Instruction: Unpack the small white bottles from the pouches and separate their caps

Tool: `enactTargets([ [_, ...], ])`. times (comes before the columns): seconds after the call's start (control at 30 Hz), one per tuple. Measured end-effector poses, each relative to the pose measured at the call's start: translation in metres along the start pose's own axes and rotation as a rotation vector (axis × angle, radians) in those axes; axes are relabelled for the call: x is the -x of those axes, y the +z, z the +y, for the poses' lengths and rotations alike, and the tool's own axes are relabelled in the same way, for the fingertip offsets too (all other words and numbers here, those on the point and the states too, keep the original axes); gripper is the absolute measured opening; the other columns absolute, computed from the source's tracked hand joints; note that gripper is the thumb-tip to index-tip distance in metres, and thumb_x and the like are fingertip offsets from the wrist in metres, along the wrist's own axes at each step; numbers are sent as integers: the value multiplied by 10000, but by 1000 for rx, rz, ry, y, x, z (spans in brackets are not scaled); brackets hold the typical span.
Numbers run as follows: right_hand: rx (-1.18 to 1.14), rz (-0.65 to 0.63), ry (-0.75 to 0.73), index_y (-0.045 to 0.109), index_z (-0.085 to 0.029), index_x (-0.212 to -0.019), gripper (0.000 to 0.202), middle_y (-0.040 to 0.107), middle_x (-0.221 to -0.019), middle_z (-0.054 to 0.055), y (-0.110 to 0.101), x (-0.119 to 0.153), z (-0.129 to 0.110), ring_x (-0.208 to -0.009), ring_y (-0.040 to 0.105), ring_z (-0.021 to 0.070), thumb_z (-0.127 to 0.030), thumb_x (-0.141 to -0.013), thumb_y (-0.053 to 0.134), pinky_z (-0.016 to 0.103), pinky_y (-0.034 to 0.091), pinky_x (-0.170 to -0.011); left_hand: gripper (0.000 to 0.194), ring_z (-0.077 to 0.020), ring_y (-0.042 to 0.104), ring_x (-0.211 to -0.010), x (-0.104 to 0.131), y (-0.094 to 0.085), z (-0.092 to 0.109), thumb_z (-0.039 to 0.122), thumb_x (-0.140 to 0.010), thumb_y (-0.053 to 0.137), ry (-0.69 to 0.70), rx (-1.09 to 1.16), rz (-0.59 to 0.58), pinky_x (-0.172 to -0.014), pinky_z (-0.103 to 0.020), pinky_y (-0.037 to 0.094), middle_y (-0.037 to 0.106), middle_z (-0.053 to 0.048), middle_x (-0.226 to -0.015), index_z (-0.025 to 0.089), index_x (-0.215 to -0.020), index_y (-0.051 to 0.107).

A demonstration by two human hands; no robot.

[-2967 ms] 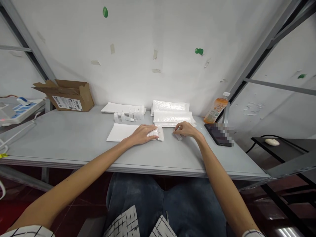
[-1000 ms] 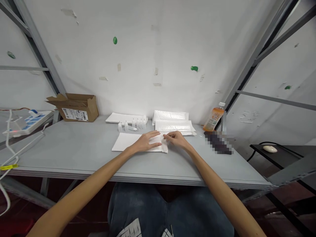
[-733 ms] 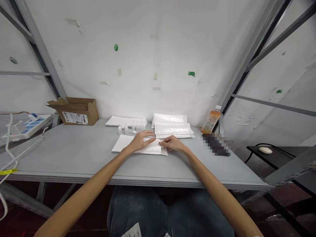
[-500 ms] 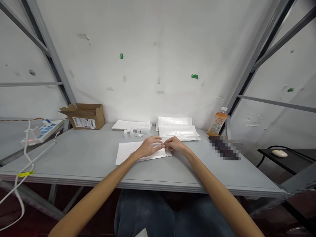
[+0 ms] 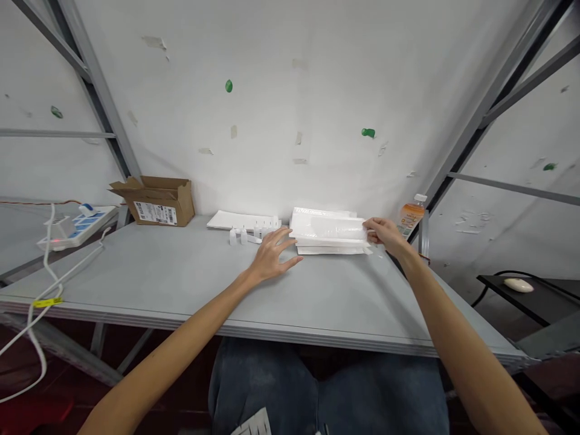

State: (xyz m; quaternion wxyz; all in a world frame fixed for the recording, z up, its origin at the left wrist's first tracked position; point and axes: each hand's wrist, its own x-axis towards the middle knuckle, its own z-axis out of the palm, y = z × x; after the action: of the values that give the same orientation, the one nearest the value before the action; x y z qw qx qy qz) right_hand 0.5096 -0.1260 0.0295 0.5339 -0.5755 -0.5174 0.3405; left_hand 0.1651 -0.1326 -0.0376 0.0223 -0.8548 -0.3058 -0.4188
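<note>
Head view: two bare hands are over one grey, smooth surface (image 5: 181,272). The right hand (image 5: 374,232) has its fingers clamped on the right end of one white mailer (image 5: 330,228), which lies over a pile of other mailers (image 5: 333,249) near the wall; overlapping edges make that pile hard to count. The left hand (image 5: 269,257) has its fingers spread apart near the mailer's left end; whether they touch it I cannot tell. Two small bottles (image 5: 232,237) stand clear, with more crowded behind, too close to count. There is one cardboard box (image 5: 165,202), one drink bottle (image 5: 411,216) and one power strip (image 5: 79,229).

The mailer is flat, rectangular and glossy, with a puckered, bubbled skin. The small bottles are whitish and narrow-necked. The box is brown, matt and open-flapped, bearing a printed label.
</note>
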Motion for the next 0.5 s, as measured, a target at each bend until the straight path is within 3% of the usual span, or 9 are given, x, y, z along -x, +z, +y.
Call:
enactTargets([
  [0.13, 149, 82, 5, 514, -169, -614, 199, 420, -464, -54, -8, -28, -5, -361, 334, 40, -216, -703, 686, 185, 187, -354, 363, -303, 471, -1339, 4, 3, -4, 474, -876, 630, 5, -14, -35, -1098, -522, 387, 561, -129, -1383, 216, -1122, 695],
  [0.3, 296, 149, 2, 504, -176, -552, 186, 390, -359, -48, 3, -51, 14, -343, 326, 60, -158, -684, 634, 199, 212, -356, 353, -302, 500, -1296, 7, 6, -6, 487, -886, 612, -5, -27, -34, -1068, -514, 420, 576, -133, -1344, 210, -1081, 711],
  [0.5, 420, 237, -113, 582, -157, -599, 171, 477, -398, -12, 4, -68, 45, -391, 410, 97, -272, -715, 629, 226, 324, -412, 303, -283, 508, -1281, 3, 4, -8, 472, -888, 615, 27, -67, 7, -1072, -490, 413, 584, -116, -1322, 216, -1015, 715],
])
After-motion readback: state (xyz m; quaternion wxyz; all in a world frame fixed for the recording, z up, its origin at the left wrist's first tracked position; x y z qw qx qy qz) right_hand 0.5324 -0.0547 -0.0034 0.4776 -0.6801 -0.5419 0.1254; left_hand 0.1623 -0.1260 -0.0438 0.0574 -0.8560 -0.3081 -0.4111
